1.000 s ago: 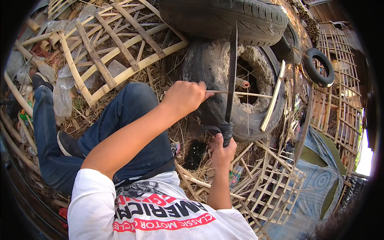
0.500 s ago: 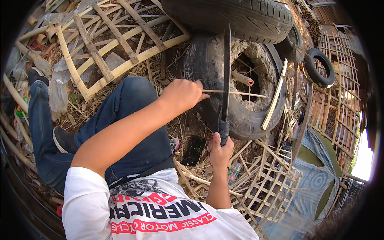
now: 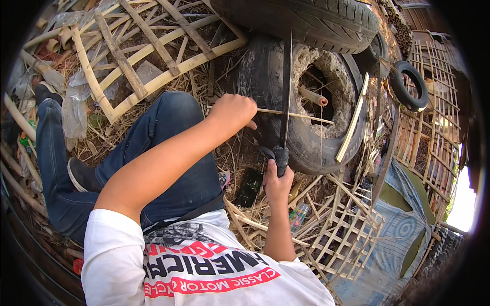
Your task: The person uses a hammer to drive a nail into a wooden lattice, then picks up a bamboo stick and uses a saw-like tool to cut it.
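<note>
My left hand [image 3: 234, 110] is closed around a thin, pale bamboo strip [image 3: 301, 116], which runs out to the right over the tire. In my right hand [image 3: 278, 184] is the black-wrapped handle of a long machete [image 3: 286, 97]. Its dark blade points away from me and meets the strip, crossing it; which lies on top is hard to tell beyond the crossing. Beneath both is a worn tire [image 3: 259, 76] with a rough, crusted hole in the middle. A hollow bamboo piece [image 3: 312, 96] shows in that hole. A flat split bamboo piece [image 3: 353, 120] leans on the tire's right side.
Another tire [image 3: 301, 23] stands at the far side. A bamboo lattice frame [image 3: 148, 92] lies at the left, and a smaller woven lattice [image 3: 347, 239] at the right. A dark phone-like slab [image 3: 249, 187] rests on the ground near my right hand, beside blue cloth [image 3: 393, 224] farther right.
My left hand has drawn back slightly to the left with the strip. The machete has shifted a little left and toward me, its handle now tilted.
</note>
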Motion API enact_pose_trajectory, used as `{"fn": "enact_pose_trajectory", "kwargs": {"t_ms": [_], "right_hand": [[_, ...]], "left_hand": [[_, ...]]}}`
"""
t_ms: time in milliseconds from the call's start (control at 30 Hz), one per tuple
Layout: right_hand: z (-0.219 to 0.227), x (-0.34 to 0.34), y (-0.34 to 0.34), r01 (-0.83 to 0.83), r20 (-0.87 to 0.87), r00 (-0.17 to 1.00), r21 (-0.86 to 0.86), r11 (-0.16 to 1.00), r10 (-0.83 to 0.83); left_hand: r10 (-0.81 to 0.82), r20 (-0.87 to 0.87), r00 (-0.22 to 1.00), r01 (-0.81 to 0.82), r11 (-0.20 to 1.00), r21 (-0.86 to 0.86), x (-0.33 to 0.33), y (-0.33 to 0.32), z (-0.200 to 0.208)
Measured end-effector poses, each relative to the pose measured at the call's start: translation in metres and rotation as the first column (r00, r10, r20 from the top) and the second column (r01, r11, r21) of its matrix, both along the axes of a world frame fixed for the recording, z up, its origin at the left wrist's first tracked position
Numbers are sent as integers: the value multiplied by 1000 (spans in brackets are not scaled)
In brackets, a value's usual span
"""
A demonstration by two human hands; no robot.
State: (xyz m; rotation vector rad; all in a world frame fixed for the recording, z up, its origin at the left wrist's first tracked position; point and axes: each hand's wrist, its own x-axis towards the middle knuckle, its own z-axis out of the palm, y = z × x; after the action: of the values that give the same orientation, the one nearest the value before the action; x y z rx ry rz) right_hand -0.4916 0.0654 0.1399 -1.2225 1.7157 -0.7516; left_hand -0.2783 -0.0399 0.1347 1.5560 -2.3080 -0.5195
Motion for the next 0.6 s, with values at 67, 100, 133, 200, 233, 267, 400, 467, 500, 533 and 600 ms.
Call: {"fn": "enact_pose_trajectory", "kwargs": {"t_ms": [67, 100, 133, 200, 233, 267, 400, 467, 500, 533, 600], "right_hand": [[8, 2, 0, 16, 1, 1000, -11, 1000, -16], [9, 3, 1, 23, 5, 1000, -12, 1000, -22], [13, 2, 2, 25, 23, 999, -44, 999, -24], [27, 0, 4, 40, 51, 998, -102, 994, -35], [40, 8, 3, 3, 77, 997, -159, 987, 9], [36, 7, -1, 1, 41, 999, -123, 992, 4], [-10, -5, -6, -33, -123, 992, -149, 988, 14], [-7, -5, -3, 30, -6, 999, -112, 993, -31], [-8, -7, -3, 15, -21, 1000, -99, 995, -17], [-10, -10, -5, 0, -36, 999, -87, 996, -3], [-12, -12, -5, -12, -59, 998, -72, 997, 7]], "left_hand": [[29, 7, 1000, -29, 999, -21, -1, 2, 5], [46, -12, 999, -46, 998, -33, -2, 4, 9], [62, -31, 998, -63, 997, -43, -3, 6, 13], [76, -71, 995, -79, 995, -52, -6, 5, 25], [79, -85, 993, -84, 995, -51, -5, 4, 35], [83, -97, 992, -88, 995, -49, -5, 4, 39], [7, -50, 999, -6, 1000, 18, -8, -5, -4], [15, 3, 1000, -15, 999, 50, -10, -10, -4], [12, -9, 1000, -12, 999, 32, -10, -11, -6], [10, -20, 1000, -10, 1000, 13, -10, -9, -7], [21, -47, 999, -19, 999, 36, -10, -6, -10]]}}
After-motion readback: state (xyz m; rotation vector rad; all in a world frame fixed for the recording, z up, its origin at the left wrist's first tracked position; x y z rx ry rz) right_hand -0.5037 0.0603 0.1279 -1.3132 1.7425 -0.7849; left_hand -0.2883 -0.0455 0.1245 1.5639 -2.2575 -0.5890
